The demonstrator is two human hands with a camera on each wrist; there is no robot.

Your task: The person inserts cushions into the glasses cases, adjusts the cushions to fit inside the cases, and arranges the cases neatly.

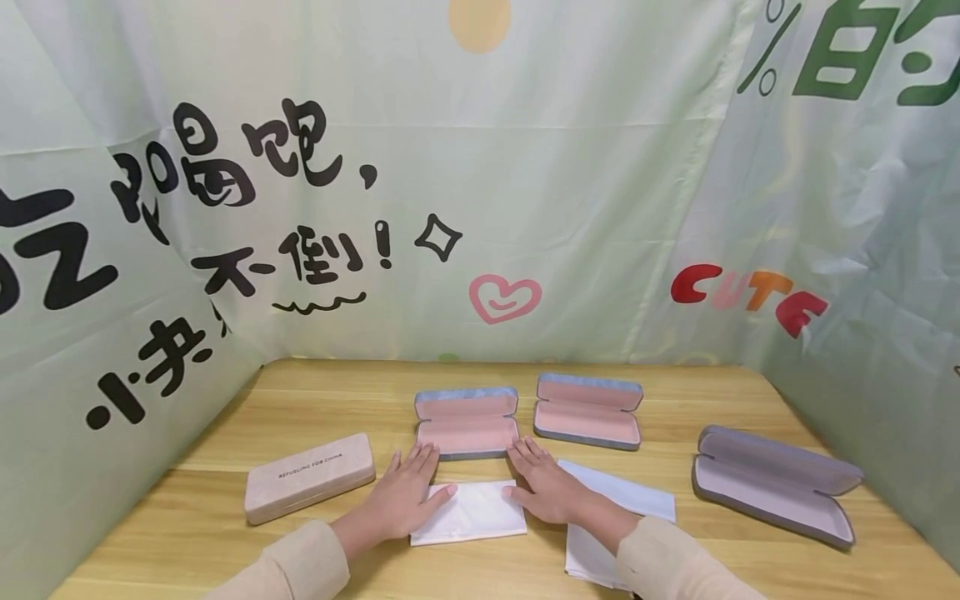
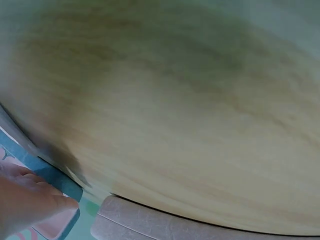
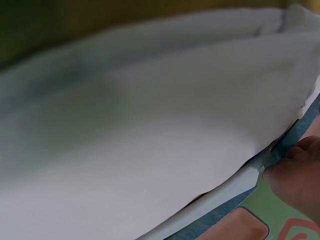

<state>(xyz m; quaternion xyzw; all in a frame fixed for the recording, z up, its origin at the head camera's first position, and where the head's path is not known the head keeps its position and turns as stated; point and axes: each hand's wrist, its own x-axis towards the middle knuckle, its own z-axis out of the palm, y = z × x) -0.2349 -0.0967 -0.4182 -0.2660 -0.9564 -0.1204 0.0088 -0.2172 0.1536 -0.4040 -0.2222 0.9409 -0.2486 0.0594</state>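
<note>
An open blue glasses case (image 1: 467, 436) with a pink lining stands in the middle of the table. My left hand (image 1: 403, 496) lies by its left front corner, fingers extended. At the right front corner is my right hand (image 1: 553, 490), its fingers also stretched forward. Between the hands a folded white cloth (image 1: 480, 515) lies flat before the case, and both thumbs reach over its side edges. The left wrist view shows part of the left hand (image 2: 30, 202) against the case. Whether the fingertips press the case is hard to tell.
A closed pinkish glasses case (image 1: 310, 479) lies at the left. Another open blue case (image 1: 588, 417) stands behind to the right, and an open grey-purple case (image 1: 776, 487) at far right. Under the right forearm lies a pale blue-white cloth (image 1: 626, 492). Printed curtains (image 1: 585, 208) surround the table.
</note>
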